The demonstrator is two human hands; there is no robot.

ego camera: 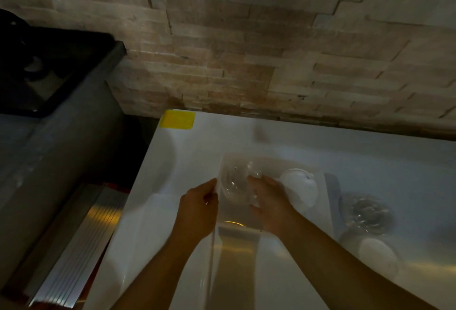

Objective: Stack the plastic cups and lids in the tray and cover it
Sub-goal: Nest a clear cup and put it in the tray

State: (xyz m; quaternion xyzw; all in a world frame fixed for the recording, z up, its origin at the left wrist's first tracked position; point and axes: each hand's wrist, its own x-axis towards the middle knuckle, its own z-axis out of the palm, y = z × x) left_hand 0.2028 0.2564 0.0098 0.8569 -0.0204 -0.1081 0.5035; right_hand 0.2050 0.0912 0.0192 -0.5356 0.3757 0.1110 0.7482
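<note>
Left hand (198, 207): grips tray (306, 161) at left rim.
Right hand (267, 204): holds clear cup (237, 181) inside tray.
Cup: likely light, thin, slippery; best pinched at rim.

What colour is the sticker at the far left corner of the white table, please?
Yellow: the sticker shows plainly in the head view, on the white table.

I counted one clear tray (320, 186), one clear cup (234, 181) inside it under my two hands, left (197, 208) and right (269, 201), two white lids (299, 187) (377, 253), one heap of clear cups (367, 213) too blurred to number, one yellow sticker (177, 119)
</note>
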